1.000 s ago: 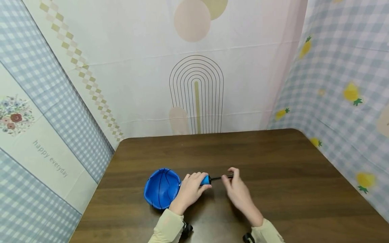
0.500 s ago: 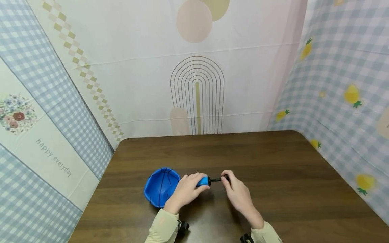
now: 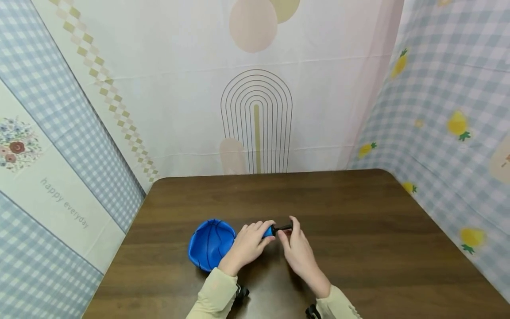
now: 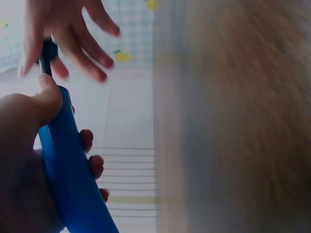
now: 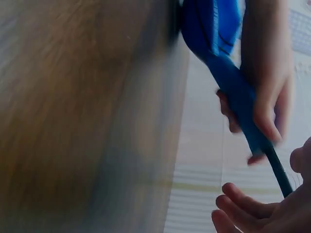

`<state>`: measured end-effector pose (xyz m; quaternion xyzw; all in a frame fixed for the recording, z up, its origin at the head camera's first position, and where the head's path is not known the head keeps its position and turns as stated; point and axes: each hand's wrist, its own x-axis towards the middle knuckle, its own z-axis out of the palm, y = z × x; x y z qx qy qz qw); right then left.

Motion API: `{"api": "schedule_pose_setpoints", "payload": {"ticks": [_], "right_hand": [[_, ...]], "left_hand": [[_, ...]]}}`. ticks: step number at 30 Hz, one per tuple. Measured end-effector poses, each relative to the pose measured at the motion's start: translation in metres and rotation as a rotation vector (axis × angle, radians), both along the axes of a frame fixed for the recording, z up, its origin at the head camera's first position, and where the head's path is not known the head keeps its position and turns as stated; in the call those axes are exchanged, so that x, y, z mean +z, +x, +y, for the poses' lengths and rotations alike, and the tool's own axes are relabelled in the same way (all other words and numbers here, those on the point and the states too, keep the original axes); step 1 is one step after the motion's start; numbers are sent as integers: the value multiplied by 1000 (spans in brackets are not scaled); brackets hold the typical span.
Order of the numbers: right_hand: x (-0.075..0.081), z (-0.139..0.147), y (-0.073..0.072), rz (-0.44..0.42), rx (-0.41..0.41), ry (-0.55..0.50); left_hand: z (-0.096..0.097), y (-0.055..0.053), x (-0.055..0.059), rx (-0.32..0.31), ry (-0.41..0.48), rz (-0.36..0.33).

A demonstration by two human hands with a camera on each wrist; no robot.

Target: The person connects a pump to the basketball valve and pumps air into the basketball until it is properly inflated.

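a: where's the blue pump (image 3: pixel 269 231)?
b: l hand (image 3: pixel 247 244) is wrapped round it, over the surface (image 3: pixel 358 217). long axis approx l–r: dented blue ball (image 3: pixel 208 247) at l end, black rod (image 3: pixel 283 227) at r.
a: r hand (image 3: pixel 298 253)?
b: nearest the rod tip, fingers loosely spread; can't tell if it's pinching.
a: any txt?
b: "happy everyday" on l cloth (image 3: pixel 64 202); no brand legible.

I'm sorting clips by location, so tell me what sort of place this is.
Probably an indoor corner set up for recording: a wood-grain table stands before a creased, printed pale backdrop, with blue-checked hangings on both sides.
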<state>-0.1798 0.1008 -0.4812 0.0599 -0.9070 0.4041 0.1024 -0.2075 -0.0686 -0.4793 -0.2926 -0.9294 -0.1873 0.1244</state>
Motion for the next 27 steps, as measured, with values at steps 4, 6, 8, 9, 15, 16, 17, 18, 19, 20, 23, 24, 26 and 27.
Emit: {"api": "schedule_pose_setpoints", "payload": {"ticks": [4, 6, 8, 9, 15, 16, 17, 18, 19, 20, 23, 24, 26, 27], "right_hand": [[-1, -8, -2, 3, 66, 3], [-1, -7, -3, 22, 76, -15], [1, -2, -3, 55, 67, -14], [2, 1, -2, 78, 58, -2], [11, 34, -4, 217, -58, 88], [13, 41, -4, 225, -81, 87], [15, 48, -4, 225, -101, 88], [18, 55, -4, 214, -118, 88], [20, 60, -4, 189, -123, 87], [23, 64, -5, 153, -121, 93], [25, 64, -6, 18, -86, 164], [24, 60, -6, -24, -67, 187], [19, 49, -6, -91, -28, 222], [16, 43, -6, -109, -12, 236]], "left_hand": [[0, 2, 1, -6, 42, 12], [0, 3, 1, -18, 68, -2], [-1, 4, 1, -25, 86, -12], [-2, 4, 1, -28, 93, -17], [-2, 4, 5, -35, 107, -47], [-1, 4, 5, -35, 106, -53], [-1, 4, 5, -37, 106, -59], [0, 3, 4, -40, 105, -65], [0, 3, 4, -46, 103, -67], [1, 2, 3, -53, 103, -74], [3, 2, 1, -81, 97, -81], [4, 2, -1, -89, 94, -78], [6, 3, -2, -97, 94, -74], [7, 4, -3, -97, 93, -69]]}}
